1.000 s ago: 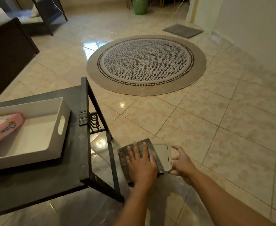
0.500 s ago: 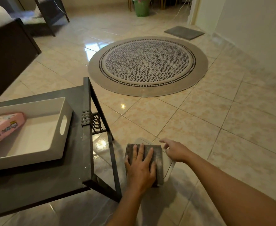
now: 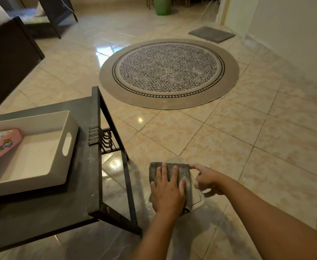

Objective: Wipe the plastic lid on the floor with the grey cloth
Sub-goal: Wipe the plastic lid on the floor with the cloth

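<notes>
Wiping step in progress. Left hand (image 3: pixel 168 192), flat and open, presses grey cloth (image 3: pixel 170 182) onto plastic lid (image 3: pixel 197 198) on the floor. Right hand (image 3: pixel 206 178), at 3 o'clock, fingers curled, steadies the lid's edge. Next: stroke across uncovered areas.

Grey cloth (image 3: pixel 170 170) on an off-white lid (image 3: pixel 198 198); beige marbled floor (image 3: pixel 266 147) tiles; round taupe rug (image 3: pixel 169 73) with black-and-white dashes; black tabletop (image 3: pixel 41 218); white tray (image 3: pixel 32 158); pink case (image 3: pixel 0 145)
</notes>
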A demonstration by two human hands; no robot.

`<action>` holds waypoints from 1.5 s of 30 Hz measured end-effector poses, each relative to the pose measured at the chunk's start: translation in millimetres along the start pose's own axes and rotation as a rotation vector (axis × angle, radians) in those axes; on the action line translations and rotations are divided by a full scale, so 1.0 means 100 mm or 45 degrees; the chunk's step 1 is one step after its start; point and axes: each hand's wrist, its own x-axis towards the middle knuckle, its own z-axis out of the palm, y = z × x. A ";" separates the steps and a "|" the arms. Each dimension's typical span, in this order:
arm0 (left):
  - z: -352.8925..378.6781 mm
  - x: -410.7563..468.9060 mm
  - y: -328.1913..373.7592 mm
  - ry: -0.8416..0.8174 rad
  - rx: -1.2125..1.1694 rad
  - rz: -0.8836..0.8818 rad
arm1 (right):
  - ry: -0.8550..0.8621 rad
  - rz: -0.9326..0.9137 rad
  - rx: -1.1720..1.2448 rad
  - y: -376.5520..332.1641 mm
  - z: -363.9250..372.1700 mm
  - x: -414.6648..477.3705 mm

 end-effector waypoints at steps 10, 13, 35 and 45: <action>-0.08 -0.02 -0.08 -0.040 0.254 0.181 | 0.105 -0.139 0.282 0.05 0.01 -0.05; -0.04 0.02 -0.19 -0.023 0.219 0.372 | 0.067 -0.160 0.292 0.04 -0.01 -0.04; 0.22 -0.01 0.28 0.002 0.111 -0.109 | -0.023 -0.193 0.302 0.02 -0.03 0.10; 0.30 -0.11 0.23 -0.014 0.108 -0.071 | -0.035 -0.176 0.343 0.02 -0.02 0.06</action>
